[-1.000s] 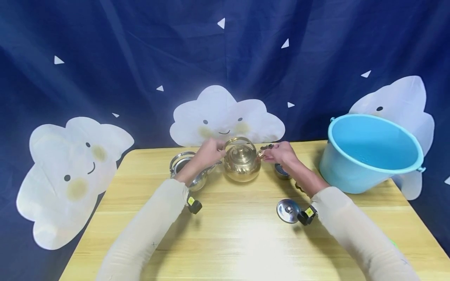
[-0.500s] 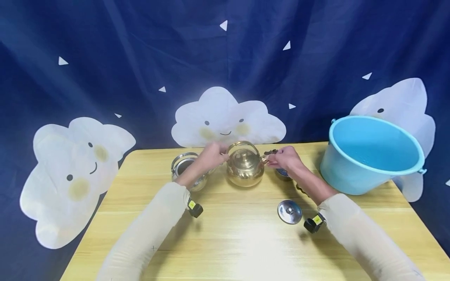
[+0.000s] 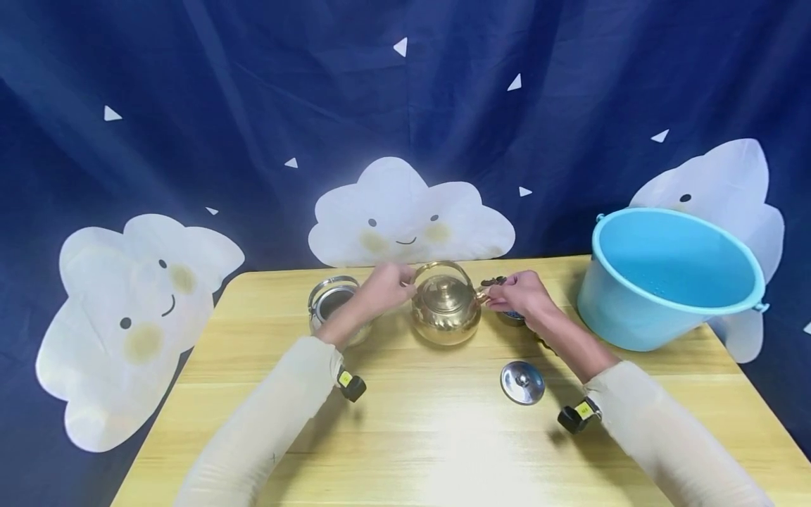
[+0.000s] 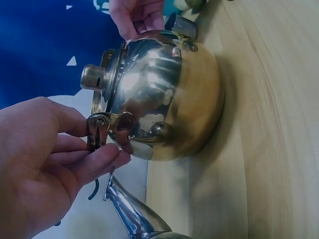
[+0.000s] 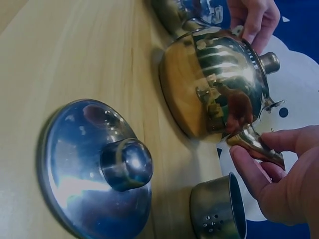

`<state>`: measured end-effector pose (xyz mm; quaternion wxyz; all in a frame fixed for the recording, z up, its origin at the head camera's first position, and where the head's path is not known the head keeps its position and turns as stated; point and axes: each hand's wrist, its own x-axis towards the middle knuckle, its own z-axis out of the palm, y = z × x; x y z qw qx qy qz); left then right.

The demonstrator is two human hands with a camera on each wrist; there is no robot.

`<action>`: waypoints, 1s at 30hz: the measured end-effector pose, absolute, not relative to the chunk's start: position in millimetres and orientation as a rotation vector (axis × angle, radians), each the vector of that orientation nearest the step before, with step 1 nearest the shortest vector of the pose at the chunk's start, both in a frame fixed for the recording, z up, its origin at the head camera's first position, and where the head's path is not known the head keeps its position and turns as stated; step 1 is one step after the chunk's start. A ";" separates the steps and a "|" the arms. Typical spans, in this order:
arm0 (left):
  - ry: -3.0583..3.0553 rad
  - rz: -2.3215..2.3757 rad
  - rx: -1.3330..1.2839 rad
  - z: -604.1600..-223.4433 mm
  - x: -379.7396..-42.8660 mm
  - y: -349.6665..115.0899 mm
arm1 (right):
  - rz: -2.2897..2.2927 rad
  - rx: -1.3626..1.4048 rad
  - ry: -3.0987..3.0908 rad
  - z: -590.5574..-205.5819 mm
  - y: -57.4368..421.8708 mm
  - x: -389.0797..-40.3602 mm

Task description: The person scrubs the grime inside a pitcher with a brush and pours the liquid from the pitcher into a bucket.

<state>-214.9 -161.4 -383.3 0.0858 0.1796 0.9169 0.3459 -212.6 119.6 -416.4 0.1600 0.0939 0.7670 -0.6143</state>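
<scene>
A shiny gold teapot (image 3: 445, 325), lidded and with its arched handle raised, stands upright near the back of the table. My left hand (image 3: 385, 287) pinches the handle's lower left end, where it joins the body. On the other side, my right hand (image 3: 521, 294) pinches the spout (image 5: 254, 145) between thumb and fingers. Left of it stands a silver teapot (image 3: 323, 303) without a lid, partly hidden behind my left forearm. A silver lid (image 3: 522, 383) lies knob up in front of my right hand. A perforated metal strainer cup (image 5: 213, 211) stands beneath the right hand.
A large light blue bucket (image 3: 611, 310) stands at the back right of the wooden table (image 3: 405, 436). Part of a dark chain-like thing (image 3: 545, 343) shows beside my right forearm. Behind the table hangs a dark blue curtain (image 3: 405, 105) with white clouds.
The gold teapot has shifted slightly right and toward me, with both hands staying on its handle and spout. My right forearm has come back a little. The lid and bucket stay put.
</scene>
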 end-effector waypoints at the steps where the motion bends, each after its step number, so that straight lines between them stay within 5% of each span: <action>1: 2.733 1.024 0.541 -383.4 -214.5 -161.0 | -1.756 0.271 2.192 -416.5 120.2 -211.5; 30: 2.686 1.033 0.453 -382.7 -191.6 -155.2 | -1.811 0.229 2.148 -421.1 128.6 -188.3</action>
